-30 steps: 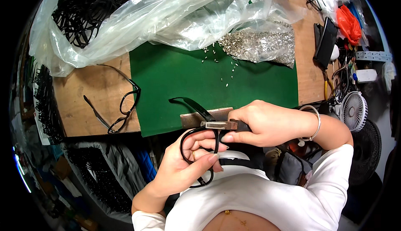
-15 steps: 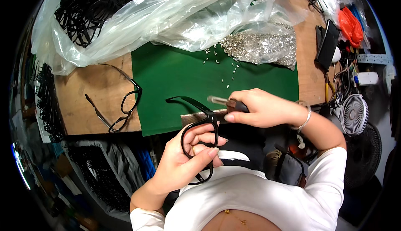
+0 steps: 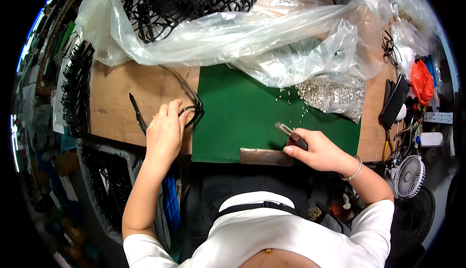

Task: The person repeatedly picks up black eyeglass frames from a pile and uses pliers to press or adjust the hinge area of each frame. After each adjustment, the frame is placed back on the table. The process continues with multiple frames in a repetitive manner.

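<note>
At the left of the green mat (image 3: 233,117), my left hand (image 3: 166,129) is closed on a black eyeglass frame (image 3: 195,107). Its fingers hide part of the rims, while one temple (image 3: 138,113) sticks out beside them over the wooden tabletop. I cannot tell whether one frame or two lie there. In my right hand (image 3: 318,149), a short tool with a dark handle (image 3: 297,141) and a pale, shiny tip is gripped, the tip pointing up and left. This hand rests near the front edge, next to a brownish metal strip (image 3: 264,156).
Across the back lies a big clear plastic bag (image 3: 194,45) with many black frames (image 3: 189,1). A bag of small silvery pieces (image 3: 335,98) sits at the mat's right, with several spilled. Black parts (image 3: 76,91) line the left edge. A small white fan (image 3: 410,176) stands at right.
My left hand has moved left, from in front of my body to the frame on the tabletop. My right hand still grips the tool. The whole view has shifted.
</note>
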Available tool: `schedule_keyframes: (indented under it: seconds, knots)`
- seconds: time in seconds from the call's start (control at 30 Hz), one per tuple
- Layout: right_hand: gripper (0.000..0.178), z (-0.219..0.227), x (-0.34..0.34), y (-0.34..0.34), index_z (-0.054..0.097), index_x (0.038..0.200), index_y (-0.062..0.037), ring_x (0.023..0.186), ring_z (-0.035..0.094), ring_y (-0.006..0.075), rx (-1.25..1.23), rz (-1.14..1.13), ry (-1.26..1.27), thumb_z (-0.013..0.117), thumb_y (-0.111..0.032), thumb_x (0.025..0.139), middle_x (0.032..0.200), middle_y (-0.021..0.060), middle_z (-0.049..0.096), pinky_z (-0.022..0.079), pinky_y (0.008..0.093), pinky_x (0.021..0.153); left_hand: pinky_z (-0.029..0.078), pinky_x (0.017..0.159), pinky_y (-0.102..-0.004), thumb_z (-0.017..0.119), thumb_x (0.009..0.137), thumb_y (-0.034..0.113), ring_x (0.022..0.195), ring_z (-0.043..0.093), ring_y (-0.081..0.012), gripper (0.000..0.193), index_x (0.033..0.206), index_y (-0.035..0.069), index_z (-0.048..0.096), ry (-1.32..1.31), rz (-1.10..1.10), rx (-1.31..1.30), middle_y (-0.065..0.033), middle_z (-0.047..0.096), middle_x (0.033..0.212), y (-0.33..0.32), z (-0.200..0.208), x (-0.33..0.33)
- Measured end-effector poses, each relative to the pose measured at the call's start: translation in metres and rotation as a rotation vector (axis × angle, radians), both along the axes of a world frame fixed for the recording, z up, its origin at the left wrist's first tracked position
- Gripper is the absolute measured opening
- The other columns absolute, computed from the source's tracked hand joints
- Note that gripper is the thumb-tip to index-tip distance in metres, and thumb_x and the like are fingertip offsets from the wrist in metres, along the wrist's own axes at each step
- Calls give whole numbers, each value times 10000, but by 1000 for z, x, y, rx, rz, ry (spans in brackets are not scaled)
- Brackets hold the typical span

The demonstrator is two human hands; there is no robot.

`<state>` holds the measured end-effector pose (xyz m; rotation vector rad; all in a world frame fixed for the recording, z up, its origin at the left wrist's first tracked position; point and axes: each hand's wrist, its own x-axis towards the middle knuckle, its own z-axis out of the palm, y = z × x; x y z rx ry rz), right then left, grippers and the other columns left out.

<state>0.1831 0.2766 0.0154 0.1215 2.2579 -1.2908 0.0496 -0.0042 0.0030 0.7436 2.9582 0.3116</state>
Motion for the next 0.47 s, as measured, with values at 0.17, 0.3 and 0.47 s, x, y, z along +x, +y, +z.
schedule_keyframes:
  seconds: [0.17,0.3,0.47]
  knots:
    - [317,-4,7,4,531,845,11,620,539,261,4,-29,-8,581,-300,806,678,150,544,426,342,596,463,652,-349,595,793,248,738,572,-284,329,1024,35,500,-114,-147,185,-136,556,870,-19,10,-25]
    - [295,-2,2,-1,534,847,-4,628,537,257,12,-36,-34,583,-291,805,694,143,549,424,338,604,454,690,-362,609,767,151,794,556,-291,238,957,25,541,178,-10,649,-119,559,893,13,29,-103]
    - [261,7,8,-2,543,849,-26,676,565,244,52,-44,-64,592,-277,801,725,142,572,438,343,640,424,740,-377,596,769,159,849,523,-343,174,889,39,562,538,52,-31,-135,560,878,28,-8,-177]
